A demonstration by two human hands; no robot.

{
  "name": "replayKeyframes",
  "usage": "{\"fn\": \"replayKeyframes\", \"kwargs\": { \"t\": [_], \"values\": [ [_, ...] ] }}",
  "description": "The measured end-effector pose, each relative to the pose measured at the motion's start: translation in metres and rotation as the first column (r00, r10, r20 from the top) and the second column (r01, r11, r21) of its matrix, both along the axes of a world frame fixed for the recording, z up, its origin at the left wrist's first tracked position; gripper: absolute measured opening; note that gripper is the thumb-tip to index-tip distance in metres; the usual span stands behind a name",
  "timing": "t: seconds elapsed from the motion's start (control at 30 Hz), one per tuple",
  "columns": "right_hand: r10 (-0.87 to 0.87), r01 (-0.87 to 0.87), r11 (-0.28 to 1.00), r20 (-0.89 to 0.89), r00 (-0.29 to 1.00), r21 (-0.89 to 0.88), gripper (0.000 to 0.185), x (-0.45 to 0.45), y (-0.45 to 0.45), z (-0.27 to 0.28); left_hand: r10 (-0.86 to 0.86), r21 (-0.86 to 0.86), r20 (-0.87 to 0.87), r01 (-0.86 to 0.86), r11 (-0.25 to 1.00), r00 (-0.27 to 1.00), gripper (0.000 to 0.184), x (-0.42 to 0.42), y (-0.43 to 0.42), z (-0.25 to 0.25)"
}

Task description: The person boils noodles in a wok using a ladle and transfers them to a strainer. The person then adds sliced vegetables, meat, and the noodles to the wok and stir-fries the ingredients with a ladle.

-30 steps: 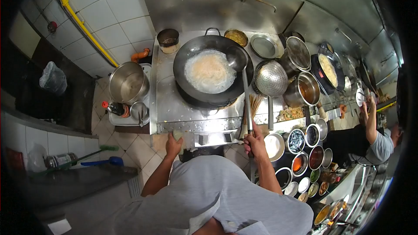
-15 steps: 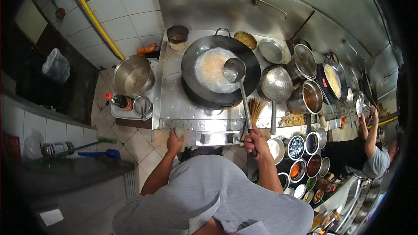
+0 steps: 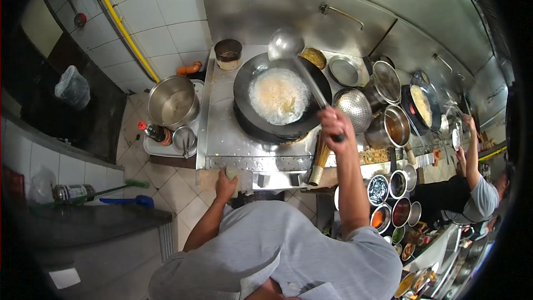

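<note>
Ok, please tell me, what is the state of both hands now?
Left hand: closed around a small greenish item, too unclear to name.
Right hand: closed on the ladle handle.

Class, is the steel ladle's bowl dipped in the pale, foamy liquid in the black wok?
No, the right hand holds the steel ladle with its bowl at the far rim of the wok, beyond the liquid.
</note>
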State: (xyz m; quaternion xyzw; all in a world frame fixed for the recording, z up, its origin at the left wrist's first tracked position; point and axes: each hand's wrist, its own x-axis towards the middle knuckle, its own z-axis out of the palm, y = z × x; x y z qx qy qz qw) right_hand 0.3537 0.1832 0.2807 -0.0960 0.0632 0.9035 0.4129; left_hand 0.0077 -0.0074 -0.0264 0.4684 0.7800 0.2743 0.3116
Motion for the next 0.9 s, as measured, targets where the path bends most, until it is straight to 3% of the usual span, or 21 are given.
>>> {"fn": "replayKeyframes", "kwargs": {
  "t": [0.03,0.07,0.1,0.13,0.17,0.27,0.43,0.57,0.63,0.7,0.77,0.9],
  "values": [
    [-0.052,0.047,0.992,0.040,0.998,0.113,0.012,-0.009,0.017,-0.011,-0.002,-0.016,0.010,0.002,1.000,1.000,0.071,0.001,0.001,0.003],
    [-0.048,0.043,0.992,0.040,0.998,0.118,0.012,-0.022,0.015,-0.007,-0.001,-0.031,0.018,0.001,1.000,1.000,0.071,0.000,0.002,0.005],
    [-0.176,0.113,0.974,0.345,0.922,0.194,0.010,-0.039,0.012,0.001,0.004,-0.023,0.013,-0.004,1.000,1.000,0.071,-0.001,0.001,0.005],
    [-0.305,0.155,0.944,0.597,0.742,0.290,0.028,-0.057,0.010,0.009,0.003,-0.006,0.010,-0.003,1.000,1.000,0.071,-0.002,0.000,0.003],
    [-0.420,0.162,0.905,0.772,0.478,0.392,0.048,-0.067,0.010,0.013,0.004,0.010,0.007,-0.005,1.000,1.000,0.071,-0.002,-0.001,0.001],
    [-0.456,0.157,0.888,0.786,0.417,0.431,0.043,-0.053,-0.023,-0.003,0.024,0.030,-0.040,-0.023,0.999,0.999,0.070,-0.003,-0.003,-0.010],
    [-0.385,0.018,0.922,0.910,0.157,0.387,0.075,-0.028,-0.098,-0.027,0.010,-0.012,-0.010,-0.010,1.000,1.000,0.070,-0.002,-0.001,-0.003],
    [-0.376,0.016,0.926,0.921,0.105,0.376,0.079,-0.003,-0.137,-0.059,-0.005,-0.016,-0.027,0.005,1.000,1.000,0.069,-0.003,0.000,-0.003],
    [-0.393,0.031,0.919,0.920,-0.006,0.393,0.079,0.006,-0.152,-0.076,-0.033,-0.025,-0.018,0.033,0.999,0.999,0.069,-0.001,0.000,0.002],
    [-0.427,0.056,0.902,0.904,-0.032,0.428,0.079,0.015,-0.162,-0.093,-0.027,-0.015,-0.024,0.026,1.000,0.999,0.069,-0.001,0.001,0.004],
    [-0.350,0.064,0.930,0.924,-0.150,0.363,0.079,0.020,-0.169,-0.102,-0.041,-0.034,-0.027,0.040,0.999,0.999,0.069,-0.003,0.003,0.001],
    [-0.326,0.073,0.932,0.910,-0.255,0.355,0.079,0.042,-0.179,-0.151,-0.039,-0.059,-0.039,0.037,0.998,0.998,0.068,-0.002,0.004,0.005]
  ]
}}
